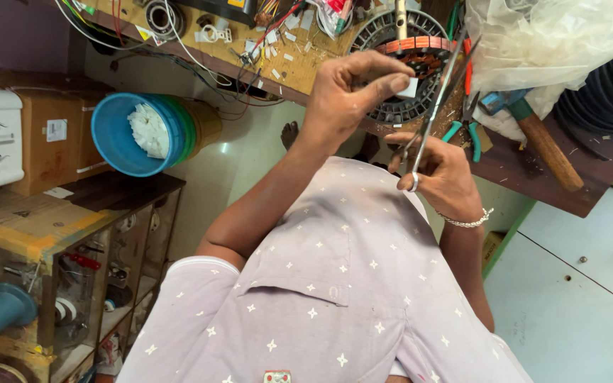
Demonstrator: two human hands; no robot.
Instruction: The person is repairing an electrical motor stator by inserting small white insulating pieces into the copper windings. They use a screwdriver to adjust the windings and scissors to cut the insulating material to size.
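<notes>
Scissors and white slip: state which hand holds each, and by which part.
Right hand holds the scissors by the finger loops. Left hand pinches the white slip by its edge, thumb and forefinger.

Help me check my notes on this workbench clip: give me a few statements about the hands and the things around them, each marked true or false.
1. The left hand pinches a small white piece between its fingertips. True.
2. The right hand holds a hammer. False: it holds scissors; the wooden-handled hammer lies on the bench.
3. A round motor stator with copper windings lies on the bench beyond the hands. True.
4. The blue tub holds red wire. False: white material shows inside it.
5. The right wrist wears a bracelet. True.
</notes>
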